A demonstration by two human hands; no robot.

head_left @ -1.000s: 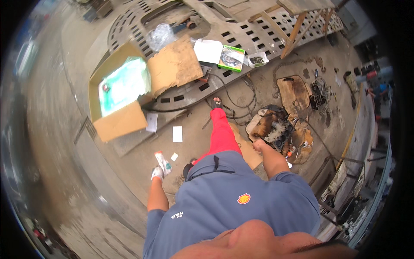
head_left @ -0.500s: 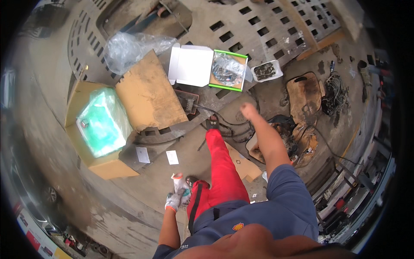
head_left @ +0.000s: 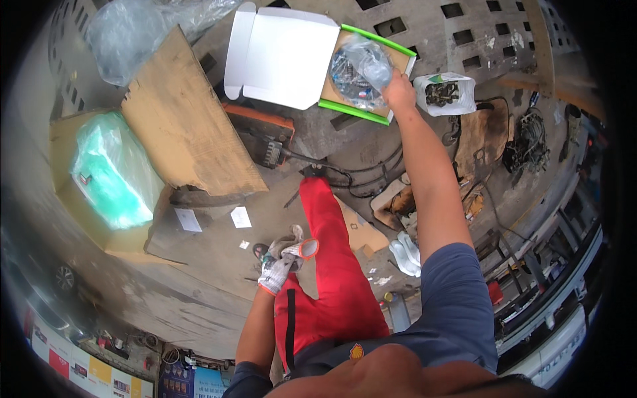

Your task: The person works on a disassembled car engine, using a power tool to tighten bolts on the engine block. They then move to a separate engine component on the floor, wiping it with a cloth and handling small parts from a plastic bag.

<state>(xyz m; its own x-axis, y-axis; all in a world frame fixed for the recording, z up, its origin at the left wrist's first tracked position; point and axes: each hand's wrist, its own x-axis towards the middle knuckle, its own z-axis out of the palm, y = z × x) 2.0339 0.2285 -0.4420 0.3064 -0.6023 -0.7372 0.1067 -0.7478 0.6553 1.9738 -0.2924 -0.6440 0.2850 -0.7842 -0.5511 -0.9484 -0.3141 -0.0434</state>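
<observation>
My left hand (head_left: 274, 270), in a grey-white knit work glove, is closed around a loose work glove (head_left: 307, 249) with an orange-trimmed cuff, above my red trouser leg. My bare right hand (head_left: 400, 95) reaches to the right side of a shallow box (head_left: 353, 113) with green edges. Its fingers are closed at the edge of a clear plastic bag (head_left: 371, 61), though the fingertips are partly hidden. Under and inside the plastic lies a round, dark-rimmed part (head_left: 342, 78), its kind unclear. The white lid (head_left: 285, 56) of the box lies folded open to the left.
A white tub (head_left: 462, 97) of small dark metal parts stands right of the box. At left, an open cardboard carton (head_left: 73, 189) holds a green plastic-wrapped block (head_left: 116, 176). Cables (head_left: 371, 179) cross the floor. White papers (head_left: 240, 217) lie near my feet.
My right hand has moved forward to the green-edged box and onto the plastic, which now sits bunched there. My left hand has risen slightly with the loose glove. The view has shifted closer.
</observation>
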